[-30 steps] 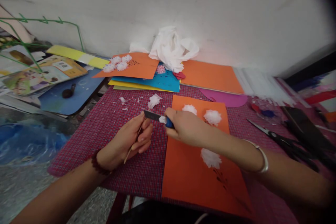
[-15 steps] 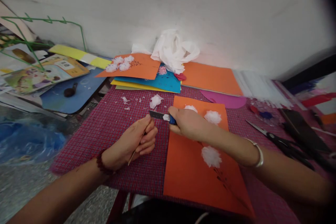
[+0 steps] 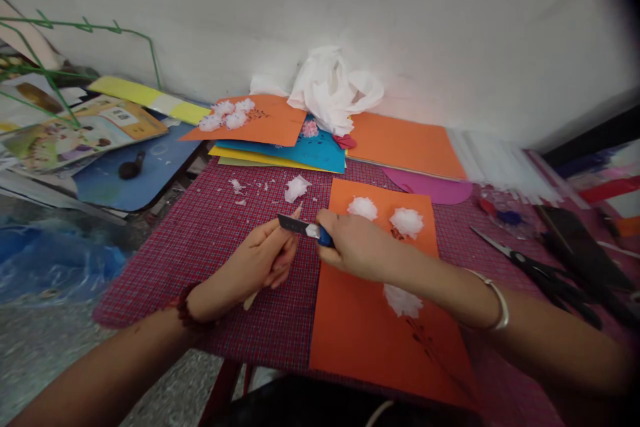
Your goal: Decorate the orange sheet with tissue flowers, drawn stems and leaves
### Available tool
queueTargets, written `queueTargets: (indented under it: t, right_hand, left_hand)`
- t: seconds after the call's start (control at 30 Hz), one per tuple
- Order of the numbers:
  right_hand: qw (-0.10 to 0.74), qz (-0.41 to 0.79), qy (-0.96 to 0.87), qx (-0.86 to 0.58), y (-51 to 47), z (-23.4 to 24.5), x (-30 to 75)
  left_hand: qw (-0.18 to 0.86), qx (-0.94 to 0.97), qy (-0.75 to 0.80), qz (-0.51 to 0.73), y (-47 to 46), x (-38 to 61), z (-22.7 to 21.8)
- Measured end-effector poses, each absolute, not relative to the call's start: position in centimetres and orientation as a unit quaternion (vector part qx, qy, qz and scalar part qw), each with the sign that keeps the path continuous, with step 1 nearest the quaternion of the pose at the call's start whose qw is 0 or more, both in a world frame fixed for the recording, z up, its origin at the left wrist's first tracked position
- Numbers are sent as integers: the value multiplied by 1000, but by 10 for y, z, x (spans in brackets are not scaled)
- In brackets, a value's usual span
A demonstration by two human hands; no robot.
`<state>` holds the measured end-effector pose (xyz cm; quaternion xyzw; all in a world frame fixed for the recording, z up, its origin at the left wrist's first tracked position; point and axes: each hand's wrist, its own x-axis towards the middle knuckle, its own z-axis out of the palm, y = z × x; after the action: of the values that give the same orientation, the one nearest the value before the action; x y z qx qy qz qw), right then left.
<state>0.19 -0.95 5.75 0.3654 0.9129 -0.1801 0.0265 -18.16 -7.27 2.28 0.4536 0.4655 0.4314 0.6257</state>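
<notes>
Your left wrist wears beads (image 3: 193, 310) and your right forearm a bangle (image 3: 501, 307). Under your right arm lies an orange card (image 3: 360, 340), its near edge at the table's front, with white tufts (image 3: 407, 222) and dark printed sprigs on it. Your left hand (image 3: 263, 257) is curled closed around a thin stick (image 3: 250, 300), one end poking out below the palm, the other above the fingertips. Your right hand (image 3: 350, 243), above the card, is wrapped firmly around the blue handle of a knife (image 3: 311, 231), whose blade points left across the stick's upper end; you cannot tell whether the edge touches it. Both hands are over the checked cloth (image 3: 200, 247). To the right, scissors (image 3: 537, 270) lie with their tips towards the card. Just beyond your hands sit a loose tuft (image 3: 298, 188) and, left of it, small scraps (image 3: 237, 185). Past these come a purple sheet (image 3: 430, 187) and a stack of coloured cards, the blue one (image 3: 325, 153) partly covered by an orange one. Behind, crumpled tissue (image 3: 325, 83) rests by the wall (image 3: 425, 33)
</notes>
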Motion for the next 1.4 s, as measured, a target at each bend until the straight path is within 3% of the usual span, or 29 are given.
queueTargets:
  t: [0.4, 0.7, 1.2, 1.4]
  right_hand:
    - [6, -140, 870, 473, 27, 44, 35]
    - [35, -149, 912, 379, -12, 58, 6]
    - [49, -133, 908, 393, -2, 48, 5]
    - [23, -128, 874, 468, 17, 47, 23]
  left_hand:
    - [589, 487, 508, 397, -77, -182, 29]
    - [496, 546, 543, 402, -77, -186, 18]
    - [561, 496, 551, 369, -81, -179, 22]
    - [542, 527, 524, 391, -83, -180, 20]
